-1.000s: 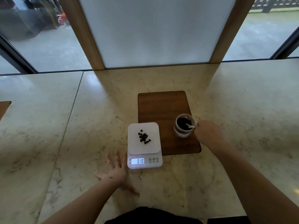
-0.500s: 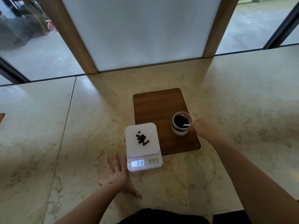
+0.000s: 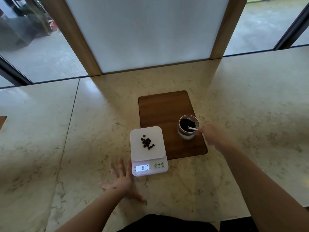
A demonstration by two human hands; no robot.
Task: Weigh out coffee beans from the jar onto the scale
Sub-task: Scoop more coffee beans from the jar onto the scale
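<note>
A white digital scale point(image 3: 160, 153) sits on the marble counter, its display reading 0.10, with a small pile of coffee beans point(image 3: 147, 142) on its platform. To its right, an open glass jar point(image 3: 188, 128) of dark beans stands on a wooden board point(image 3: 165, 108). My right hand point(image 3: 211, 134) is beside the jar's right rim, shut on the handle of a white spoon point(image 3: 193, 128) whose bowl dips into the beans. My left hand point(image 3: 121, 180) lies flat on the counter, fingers spread, just left of the scale's front corner.
The marble counter point(image 3: 250, 114) runs left and right, ending at a frosted panel point(image 3: 147, 30) in a wooden frame, with windows on both sides. Another wooden board's corner point(image 3: 2, 121) shows at the far left edge. My dark clothing fills the bottom edge.
The spoon stays in the jar and my right hand stays at its rim. My left hand and the scale reading are unchanged. Only the camera view has shifted slightly.
</note>
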